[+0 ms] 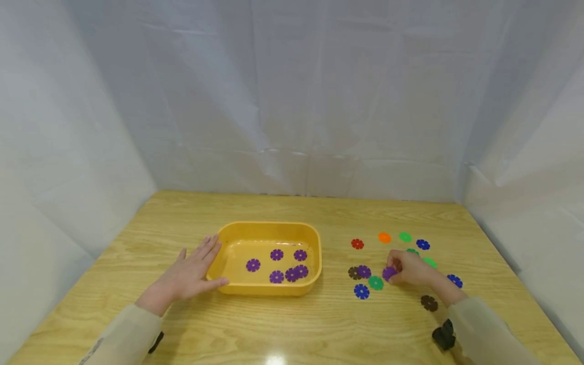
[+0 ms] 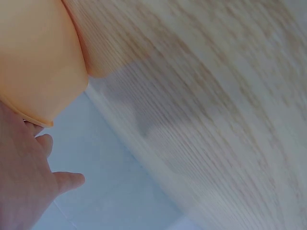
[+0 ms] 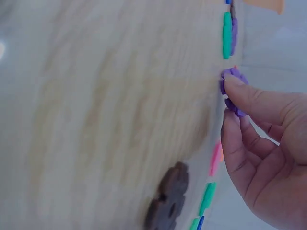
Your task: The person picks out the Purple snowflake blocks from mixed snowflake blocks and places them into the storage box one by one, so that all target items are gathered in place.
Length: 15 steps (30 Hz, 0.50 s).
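Note:
My right hand pinches a purple notched disc between thumb and fingers, low over the table's right side. In the right wrist view the purple disc shows between thumb and fingertips. My left hand rests with fingers spread on the left rim of a yellow plastic tub; the left wrist view shows that hand against the tub wall. Inside the tub lie several purple discs, two of them overlapping. Left of my right hand, another purple disc overlaps a brown disc.
Around my right hand lie a red disc, an orange disc, several green discs, several blue discs and a second brown disc. White sheeting hangs behind the wooden table.

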Tool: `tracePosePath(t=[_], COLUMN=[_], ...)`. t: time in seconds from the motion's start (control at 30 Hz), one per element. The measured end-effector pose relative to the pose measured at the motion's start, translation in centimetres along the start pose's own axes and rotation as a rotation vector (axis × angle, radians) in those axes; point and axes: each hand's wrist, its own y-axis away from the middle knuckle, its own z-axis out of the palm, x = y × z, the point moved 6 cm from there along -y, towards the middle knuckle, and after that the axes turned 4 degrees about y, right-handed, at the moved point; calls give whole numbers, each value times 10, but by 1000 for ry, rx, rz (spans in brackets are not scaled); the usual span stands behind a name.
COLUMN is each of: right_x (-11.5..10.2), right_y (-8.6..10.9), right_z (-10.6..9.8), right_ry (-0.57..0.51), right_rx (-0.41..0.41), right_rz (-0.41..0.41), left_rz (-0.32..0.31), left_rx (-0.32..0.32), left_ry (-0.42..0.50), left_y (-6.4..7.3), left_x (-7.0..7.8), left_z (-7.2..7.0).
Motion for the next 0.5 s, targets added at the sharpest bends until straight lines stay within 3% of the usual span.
tracePosePath(t=[0.5], right_x=[-24], right_y=[-8], right_z=[-17], right_ry=[10], right_rx=[136], right_rz=[30], left_rz=[-2], left_rx=[0], left_ry=[6], left_y=[-1], left_x=[-3], left_z=[1])
